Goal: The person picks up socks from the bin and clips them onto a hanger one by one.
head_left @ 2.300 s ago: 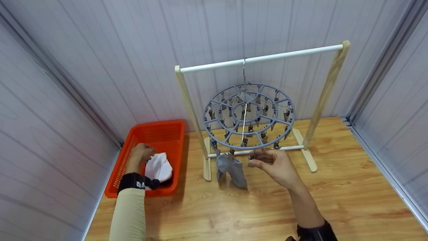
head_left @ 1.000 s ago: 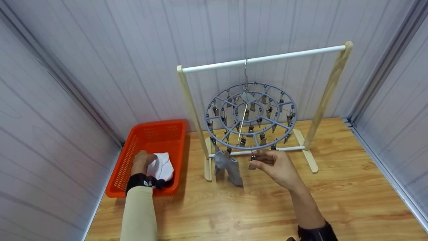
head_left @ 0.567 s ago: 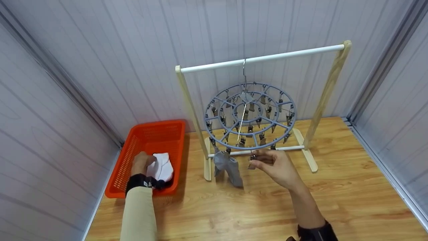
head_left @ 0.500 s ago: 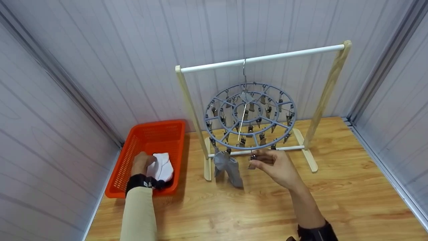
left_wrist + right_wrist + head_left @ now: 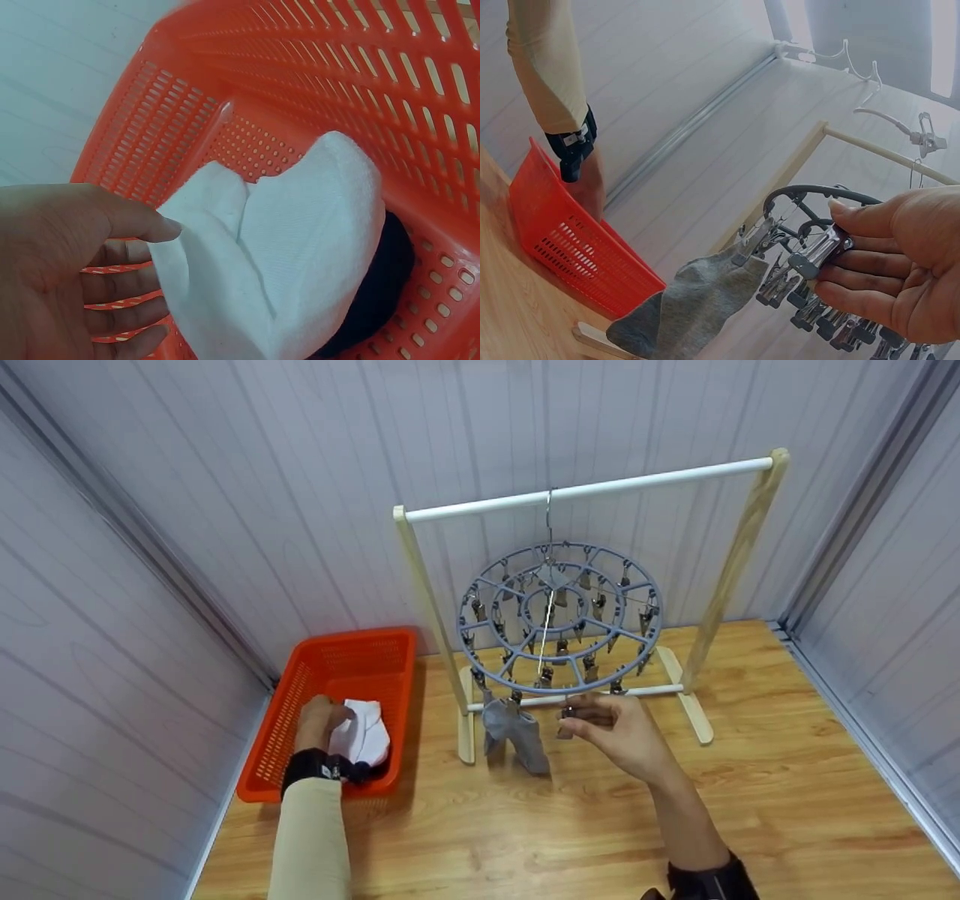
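Observation:
In the left wrist view, my left hand (image 5: 82, 262) pinches the left edge of a white sock (image 5: 307, 232) between thumb and fingers. The sock lies bunched inside an orange basket (image 5: 360, 641), over a dark cloth item (image 5: 386, 281) that is partly hidden. On the other side, my right hand (image 5: 619, 731) holds a metal clip (image 5: 821, 251) between thumb and fingers, at the front rim of a round grey clip hanger (image 5: 652, 634). Left of that clip, a grey sock (image 5: 517, 735) hangs from the hanger by other clips.
The hanger hooks onto the white bar (image 5: 637, 481) of a wooden-legged stand (image 5: 739, 562). Many free clips (image 5: 600, 604) dangle from its rings. Ribbed pale wall panels (image 5: 322, 472) surround the wood-look floor (image 5: 525, 840).
My left hand came down to the white sock, and the sock's folds have lifted slightly. The hanger turned a little and the grey sock swung. My right hand keeps its place at the clip.

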Demonstrator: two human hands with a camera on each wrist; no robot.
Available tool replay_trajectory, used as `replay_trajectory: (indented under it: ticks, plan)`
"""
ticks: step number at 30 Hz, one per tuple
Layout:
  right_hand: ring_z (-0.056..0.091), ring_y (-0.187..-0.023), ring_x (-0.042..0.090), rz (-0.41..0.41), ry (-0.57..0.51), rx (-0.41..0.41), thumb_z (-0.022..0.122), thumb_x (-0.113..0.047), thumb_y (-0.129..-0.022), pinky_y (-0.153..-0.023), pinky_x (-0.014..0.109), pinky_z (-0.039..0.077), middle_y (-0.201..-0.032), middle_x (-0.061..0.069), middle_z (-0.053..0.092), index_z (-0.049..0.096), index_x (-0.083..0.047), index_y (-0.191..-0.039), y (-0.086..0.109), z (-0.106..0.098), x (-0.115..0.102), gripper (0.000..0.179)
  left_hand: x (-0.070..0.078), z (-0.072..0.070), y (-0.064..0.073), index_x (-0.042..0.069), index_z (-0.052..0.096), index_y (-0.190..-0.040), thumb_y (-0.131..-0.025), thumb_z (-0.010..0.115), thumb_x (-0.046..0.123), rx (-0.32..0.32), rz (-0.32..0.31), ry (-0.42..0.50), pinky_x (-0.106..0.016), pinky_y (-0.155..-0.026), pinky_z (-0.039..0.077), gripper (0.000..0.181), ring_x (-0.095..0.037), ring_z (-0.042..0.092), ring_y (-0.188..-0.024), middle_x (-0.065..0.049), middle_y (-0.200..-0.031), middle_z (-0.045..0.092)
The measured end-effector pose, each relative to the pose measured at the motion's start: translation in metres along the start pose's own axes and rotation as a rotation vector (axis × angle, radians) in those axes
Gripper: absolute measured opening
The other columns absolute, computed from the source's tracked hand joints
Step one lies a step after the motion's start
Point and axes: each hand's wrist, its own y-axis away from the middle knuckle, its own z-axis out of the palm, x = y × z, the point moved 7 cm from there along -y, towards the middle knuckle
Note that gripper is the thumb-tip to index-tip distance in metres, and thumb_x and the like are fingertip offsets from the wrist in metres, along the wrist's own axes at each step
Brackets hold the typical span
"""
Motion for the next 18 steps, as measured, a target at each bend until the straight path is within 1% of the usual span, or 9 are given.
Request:
replay_trajectory:
  ticks: [2, 5, 7, 9, 12, 13, 14, 16, 18]
  plan:
    - [0.078, -0.096, 0.025, 0.004, 0.000, -0.001, 0.078, -0.015, -0.098, -0.089, 0.041, 0.062, -0.110, 0.020, 0.076, 0.074, 0.004, -0.121, 0.0000, -0.0001, -0.0005, 0.030, 0.0014, -0.0010, -0.0006, -0.010, 0.061, -0.133, -0.095, 0.071, 0.018, 0.003, 0.011, -0.022, -0.056, -0.111, 0.045, 0.049, -0.046, 0.053, -0.131, -0.032, -0.140, 0.057]
    - [0.078, -0.097, 0.025, 0.012, 0.003, -0.003, 0.078, -0.015, -0.098, -0.089, 0.039, 0.062, -0.110, 0.019, 0.077, 0.073, 0.005, -0.122, -0.0003, 0.0000, -0.0009, 0.031, 0.0032, -0.0029, -0.0017, -0.008, 0.060, -0.140, -0.096, 0.071, 0.024, 0.009, 0.032, -0.067, -0.054, -0.112, 0.045, 0.055, -0.046, 0.052, -0.133, -0.032, -0.144, 0.056]
    - [0.078, -0.096, 0.025, 0.016, 0.003, -0.005, 0.078, -0.015, -0.098, -0.088, 0.036, 0.062, -0.111, 0.019, 0.076, 0.073, 0.005, -0.122, -0.0007, 0.0001, -0.0009, 0.032, 0.0038, -0.0026, -0.0020, -0.006, 0.057, -0.145, -0.097, 0.070, 0.025, 0.007, 0.036, -0.058, -0.054, -0.113, 0.044, 0.060, -0.046, 0.049, -0.137, -0.031, -0.148, 0.052]
    - [0.078, -0.096, 0.026, 0.019, -0.008, -0.008, 0.078, -0.015, -0.098, -0.088, 0.035, 0.062, -0.111, 0.021, 0.076, 0.073, 0.005, -0.122, -0.0010, 0.0002, -0.0011, 0.031, 0.0035, -0.0009, -0.0033, -0.006, 0.052, -0.150, -0.098, 0.069, 0.026, -0.008, 0.029, -0.024, -0.055, -0.115, 0.042, 0.063, -0.047, 0.045, -0.141, -0.031, -0.153, 0.047]
    - [0.078, -0.096, 0.027, 0.020, -0.025, -0.013, 0.077, -0.014, -0.099, -0.087, 0.035, 0.062, -0.112, 0.024, 0.075, 0.072, 0.005, -0.122, -0.0013, 0.0004, -0.0014, 0.031, 0.0021, 0.0024, -0.0050, -0.006, 0.048, -0.152, -0.100, 0.068, 0.023, -0.025, 0.003, 0.054, -0.057, -0.117, 0.039, 0.063, -0.047, 0.043, -0.143, -0.031, -0.156, 0.044]
    - [0.078, -0.096, 0.027, 0.020, -0.031, -0.014, 0.077, -0.014, -0.099, -0.087, 0.035, 0.062, -0.112, 0.026, 0.074, 0.072, 0.006, -0.122, -0.0013, 0.0005, -0.0016, 0.030, 0.0022, 0.0027, -0.0056, -0.007, 0.048, -0.152, -0.100, 0.068, 0.022, -0.024, 0.004, 0.060, -0.057, -0.117, 0.039, 0.063, -0.047, 0.043, -0.143, -0.032, -0.155, 0.044]
    - [0.078, -0.096, 0.028, 0.020, -0.034, -0.015, 0.077, -0.013, -0.099, -0.087, 0.035, 0.062, -0.112, 0.026, 0.074, 0.072, 0.006, -0.122, -0.0013, 0.0005, -0.0018, 0.030, 0.0021, 0.0024, -0.0064, -0.008, 0.048, -0.152, -0.100, 0.068, 0.022, -0.021, 0.005, 0.065, -0.058, -0.117, 0.039, 0.063, -0.047, 0.044, -0.142, -0.032, -0.155, 0.044]
    - [0.078, -0.097, 0.027, 0.017, -0.029, -0.014, 0.077, -0.013, -0.099, -0.088, 0.035, 0.062, -0.113, 0.024, 0.075, 0.072, 0.006, -0.122, -0.0011, 0.0003, -0.0022, 0.030, 0.0028, 0.0006, -0.0069, -0.009, 0.049, -0.150, -0.099, 0.068, 0.022, 0.000, 0.020, 0.045, -0.057, -0.115, 0.041, 0.063, -0.047, 0.047, -0.139, -0.033, -0.152, 0.047]
    - [0.077, -0.097, 0.027, 0.017, -0.022, -0.013, 0.077, -0.013, -0.099, -0.088, 0.035, 0.062, -0.113, 0.022, 0.075, 0.072, 0.005, -0.123, -0.0010, 0.0001, -0.0024, 0.030, 0.0041, -0.0020, -0.0069, -0.010, 0.051, -0.148, -0.099, 0.069, 0.023, 0.024, 0.047, 0.000, -0.056, -0.113, 0.043, 0.062, -0.047, 0.050, -0.136, -0.033, -0.150, 0.050]
